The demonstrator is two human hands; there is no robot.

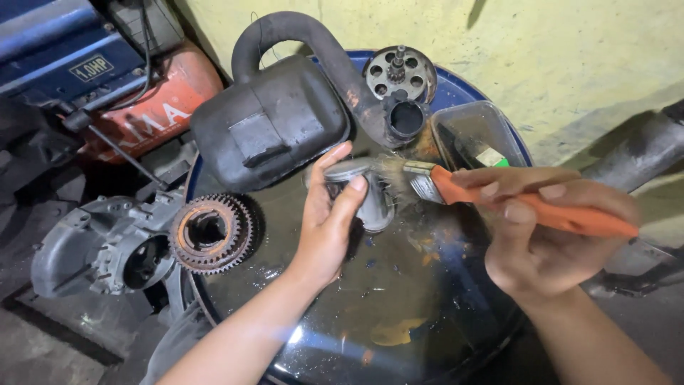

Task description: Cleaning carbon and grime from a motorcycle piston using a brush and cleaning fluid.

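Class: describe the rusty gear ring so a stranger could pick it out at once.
Start at the round blue drum top and go to its left edge, below the black air box. The rusty gear ring lies there, beside the grey engine casing. It alone is toothed, orange-brown and hollow-centred.

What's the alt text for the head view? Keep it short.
Over an oily drum top, the left hand holds a small grey metal part while the right hand brushes it with an orange-handled paintbrush. A rusty toothed gear, a black air box with a hose and a clear plastic tub lie around them.
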